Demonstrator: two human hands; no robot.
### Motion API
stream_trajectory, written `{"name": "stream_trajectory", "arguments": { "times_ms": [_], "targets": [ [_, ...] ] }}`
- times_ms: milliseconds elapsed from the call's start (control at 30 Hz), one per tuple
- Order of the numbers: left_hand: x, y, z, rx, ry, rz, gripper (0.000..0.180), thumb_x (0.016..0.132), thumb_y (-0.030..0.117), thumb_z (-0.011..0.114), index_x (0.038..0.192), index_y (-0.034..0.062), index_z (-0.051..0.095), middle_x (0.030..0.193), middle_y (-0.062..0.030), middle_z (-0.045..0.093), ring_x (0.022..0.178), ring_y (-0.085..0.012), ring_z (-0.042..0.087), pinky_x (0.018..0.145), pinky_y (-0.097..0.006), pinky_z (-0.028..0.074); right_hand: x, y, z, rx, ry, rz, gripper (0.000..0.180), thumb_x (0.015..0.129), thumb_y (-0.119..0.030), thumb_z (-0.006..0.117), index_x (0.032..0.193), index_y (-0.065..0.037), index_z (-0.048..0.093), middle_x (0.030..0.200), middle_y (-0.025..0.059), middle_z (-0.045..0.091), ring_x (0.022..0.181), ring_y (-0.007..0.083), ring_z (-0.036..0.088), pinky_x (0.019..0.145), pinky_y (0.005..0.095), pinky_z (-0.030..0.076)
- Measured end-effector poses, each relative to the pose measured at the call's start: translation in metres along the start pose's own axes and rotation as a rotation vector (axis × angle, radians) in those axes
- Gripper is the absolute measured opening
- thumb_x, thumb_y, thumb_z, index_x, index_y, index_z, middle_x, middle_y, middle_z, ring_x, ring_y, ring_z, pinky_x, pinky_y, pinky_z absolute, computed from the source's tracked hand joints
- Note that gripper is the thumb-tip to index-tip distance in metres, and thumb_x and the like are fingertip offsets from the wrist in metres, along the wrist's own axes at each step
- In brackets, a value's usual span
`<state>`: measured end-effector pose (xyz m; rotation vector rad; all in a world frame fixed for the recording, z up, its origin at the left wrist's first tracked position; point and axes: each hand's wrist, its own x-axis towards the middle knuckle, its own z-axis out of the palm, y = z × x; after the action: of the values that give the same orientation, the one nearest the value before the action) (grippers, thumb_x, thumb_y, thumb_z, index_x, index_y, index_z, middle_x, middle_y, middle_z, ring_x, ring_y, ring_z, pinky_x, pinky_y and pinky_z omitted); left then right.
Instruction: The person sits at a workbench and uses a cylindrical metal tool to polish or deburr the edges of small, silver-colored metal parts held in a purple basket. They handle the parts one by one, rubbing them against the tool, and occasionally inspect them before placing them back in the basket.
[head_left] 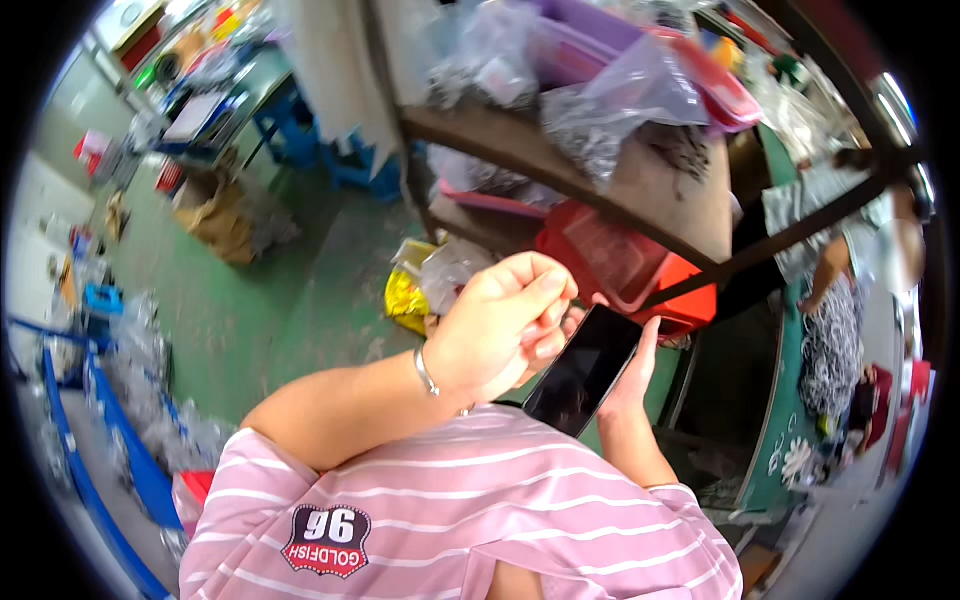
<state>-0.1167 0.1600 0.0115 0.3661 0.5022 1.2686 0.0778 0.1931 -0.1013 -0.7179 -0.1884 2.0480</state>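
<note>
A black smartphone (582, 372) with a dark screen lies tilted in my right hand (630, 380), thumb along its right edge and fingertips at its far end. My left hand (503, 325), with a silver bracelet (426, 373) on its wrist, is raised just left of the phone. Its fingers are curled in and the thumb presses against the index finger; whatever may be between them is hidden. Both hands are in front of my pink, white-striped shirt (440, 500).
Ahead stands a shelf (670, 205) with a purple bin (585, 40) and plastic bags of small parts. Below it are red bins (600, 250) and a yellow bag (405, 300). Blue racks (120, 430) stand left. At right, another person's arm (828, 272) reaches toward grey cord (835, 345) on a green table.
</note>
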Motion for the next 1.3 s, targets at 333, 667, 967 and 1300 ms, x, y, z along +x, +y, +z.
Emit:
{"name": "stream_trajectory", "arguments": {
  "times_ms": [333,667,967,1300],
  "targets": [
    [-0.138,0.059,-0.165,0.656,0.701,0.445,0.011,0.094,0.012,0.055,0.087,0.0027,0.057,0.064,0.0024,0.046,0.053,-0.0048,0.040,0.049,-0.021,0.036,0.040,0.060,0.074,0.047,-0.369,0.204,0.087,0.085,-0.076,0.037,0.138,-0.007,0.040,0.122,0.0222,0.057,0.106,0.0333,0.060,0.091,0.0549,0.049],
    [-0.371,0.050,-0.323,2.155,1.317,-0.280,0.043,0.089,0.043,0.058,0.103,0.0044,0.069,0.127,-0.0173,0.055,0.114,-0.0344,0.054,0.099,-0.042,0.041,0.054,0.219,0.175,-0.128,-0.515,0.384,0.093,0.084,-0.077,0.036,0.145,-0.008,0.032,0.123,0.0204,0.058,0.108,0.0328,0.060,0.090,0.0541,0.049],
    [-0.353,0.128,-0.290,0.384,0.320,0.221,0.049,0.092,0.024,0.065,0.131,-0.0011,0.049,0.124,-0.0051,0.058,0.111,-0.0146,0.056,0.096,-0.031,0.046,0.049,0.427,0.268,-0.253,-0.760,0.813,0.092,0.086,-0.077,0.031,0.145,-0.007,0.029,0.130,0.0242,0.052,0.118,0.0356,0.054,0.101,0.0455,0.043],
    [-0.326,0.234,-0.351,0.009,0.736,0.475,0.048,0.080,-0.006,0.065,0.126,0.0004,0.051,0.113,-0.0128,0.063,0.102,-0.0240,0.063,0.092,-0.040,0.051,0.185,0.466,0.287,-0.682,-0.538,0.679,0.056,0.101,-0.049,0.035,0.130,-0.003,0.049,0.109,0.0093,0.063,0.099,0.0178,0.060,0.085,0.0338,0.049]
  ]
}}
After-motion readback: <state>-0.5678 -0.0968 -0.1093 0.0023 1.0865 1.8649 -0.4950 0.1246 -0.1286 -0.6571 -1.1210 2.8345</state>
